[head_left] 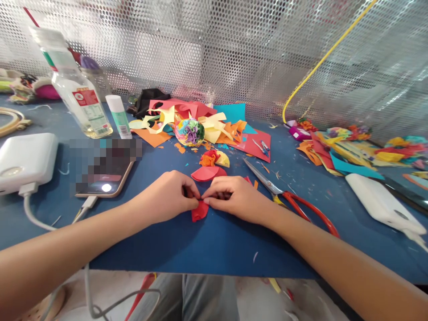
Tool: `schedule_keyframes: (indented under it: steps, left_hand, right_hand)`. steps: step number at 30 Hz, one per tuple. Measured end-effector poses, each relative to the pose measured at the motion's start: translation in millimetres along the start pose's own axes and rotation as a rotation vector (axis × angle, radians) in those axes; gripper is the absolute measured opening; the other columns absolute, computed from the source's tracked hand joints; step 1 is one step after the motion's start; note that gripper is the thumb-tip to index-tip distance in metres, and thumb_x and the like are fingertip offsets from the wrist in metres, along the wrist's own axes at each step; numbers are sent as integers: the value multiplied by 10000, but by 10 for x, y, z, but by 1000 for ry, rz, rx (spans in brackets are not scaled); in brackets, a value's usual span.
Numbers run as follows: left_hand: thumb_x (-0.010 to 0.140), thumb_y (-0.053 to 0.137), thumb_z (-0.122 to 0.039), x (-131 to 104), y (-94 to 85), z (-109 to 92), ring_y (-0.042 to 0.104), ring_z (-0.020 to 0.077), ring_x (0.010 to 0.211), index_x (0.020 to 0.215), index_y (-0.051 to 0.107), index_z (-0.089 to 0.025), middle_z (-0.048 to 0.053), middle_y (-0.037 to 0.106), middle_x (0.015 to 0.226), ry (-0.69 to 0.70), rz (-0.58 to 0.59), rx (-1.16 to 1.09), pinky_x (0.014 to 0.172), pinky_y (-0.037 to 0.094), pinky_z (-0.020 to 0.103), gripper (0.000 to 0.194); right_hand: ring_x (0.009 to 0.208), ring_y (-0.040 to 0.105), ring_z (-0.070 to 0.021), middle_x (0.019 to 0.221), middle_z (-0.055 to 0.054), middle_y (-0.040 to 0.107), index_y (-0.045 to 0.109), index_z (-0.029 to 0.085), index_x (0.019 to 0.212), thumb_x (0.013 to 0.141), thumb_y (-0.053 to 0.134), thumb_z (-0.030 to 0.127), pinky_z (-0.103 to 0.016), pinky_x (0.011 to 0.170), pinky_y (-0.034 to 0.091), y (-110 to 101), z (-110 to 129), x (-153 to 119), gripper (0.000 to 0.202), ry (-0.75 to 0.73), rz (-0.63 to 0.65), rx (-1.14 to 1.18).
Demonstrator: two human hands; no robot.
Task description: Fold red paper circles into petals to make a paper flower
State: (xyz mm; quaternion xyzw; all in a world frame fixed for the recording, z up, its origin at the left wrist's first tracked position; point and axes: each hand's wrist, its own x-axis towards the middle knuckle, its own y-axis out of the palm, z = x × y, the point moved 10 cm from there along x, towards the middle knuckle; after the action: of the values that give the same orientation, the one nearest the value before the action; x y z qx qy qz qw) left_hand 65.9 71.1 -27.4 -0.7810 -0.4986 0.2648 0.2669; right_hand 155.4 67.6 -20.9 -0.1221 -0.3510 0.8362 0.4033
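Note:
Between my two hands, close to the table's front part, is a small red paper piece [199, 211] with a folded or curled edge. My left hand [170, 196] pinches it from the left, and my right hand [234, 197] pinches it from the right, fingertips nearly touching. Just beyond them lie red rounded paper pieces [207, 173], partly behind my fingers. Farther back sit a red-orange paper flower [208, 158] and a pale yellow piece [223, 158]. A multicoloured paper ball [190, 132] rests among the scraps behind.
Red-handled scissors [294, 200] lie open by my right forearm. A phone [109, 171], glue stick [119, 117], bottle [80, 96] and white power bank [28, 160] stand or lie at left. Another power bank [384, 205] and paper scraps [347, 151] are at right.

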Motion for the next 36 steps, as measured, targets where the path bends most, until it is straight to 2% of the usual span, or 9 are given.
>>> schedule_keyframes:
  steps: [4, 12, 16, 19, 22, 27, 32, 36]
  left_hand:
    - [642, 593, -253, -48, -11, -79, 486, 105, 540, 695, 691, -186, -32, 593, 594, 25, 7, 45, 505, 360, 207, 130]
    - [671, 592, -269, -49, 14, -88, 498, 111, 552, 675, 708, -194, -25, 613, 603, 35, 26, 73, 517, 361, 211, 138]
    - [684, 585, -271, -42, 31, -101, 498, 112, 555, 680, 702, -201, -24, 614, 622, 54, 16, 116, 524, 365, 213, 137]
    - [703, 570, -239, -55, 37, -186, 509, 112, 569, 677, 693, -202, -19, 621, 653, 154, 5, 203, 551, 368, 217, 131]
    - [749, 538, -215, -102, 73, -279, 535, 120, 626, 688, 691, -211, -9, 635, 704, 275, 54, 272, 598, 373, 218, 165]
    - [791, 509, -232, -151, 68, -268, 551, 138, 676, 741, 696, -244, -2, 668, 806, 302, 122, 360, 602, 359, 230, 193]
    - [825, 461, -283, -178, 105, -254, 505, 127, 552, 677, 678, -231, 2, 650, 644, 294, 196, 421, 544, 327, 236, 268]
    - [835, 447, -334, -173, 108, -251, 496, 123, 545, 639, 667, -220, 9, 628, 630, 283, 177, 435, 546, 325, 231, 317]
  right_hand:
    - [622, 491, -79, 736, 6, 572, 674, 157, 820, 795, 587, 230, -199, 581, 379, 3, 60, 4, 116, -55, -10, -30]
    - [567, 434, -71, 628, 46, 500, 623, 156, 783, 774, 585, 148, -187, 539, 349, 39, 82, 16, 39, -43, 37, -89]
    - [613, 453, -87, 703, 26, 535, 608, 165, 833, 812, 549, 155, -199, 576, 365, 60, 133, 8, 64, -107, 79, -130]
    - [693, 497, -106, 800, -4, 558, 617, 178, 884, 848, 515, 167, -211, 640, 390, 65, 175, -6, 109, -188, 92, -192]
    - [741, 524, -120, 861, -31, 561, 631, 180, 927, 882, 449, 153, -222, 673, 402, 78, 215, -33, 189, -277, 115, -269]
    - [699, 519, -119, 828, -31, 560, 672, 189, 951, 865, 421, 70, -219, 626, 390, 54, 256, -80, 290, -370, 130, -421]
    - [689, 540, -121, 827, -27, 582, 690, 190, 905, 835, 465, 67, -229, 639, 406, -27, 201, -76, 265, -309, 112, -496]
    - [829, 574, -150, 928, -48, 609, 657, 168, 967, 840, 493, 128, -257, 764, 426, -160, 221, -66, 212, -255, -21, -409]
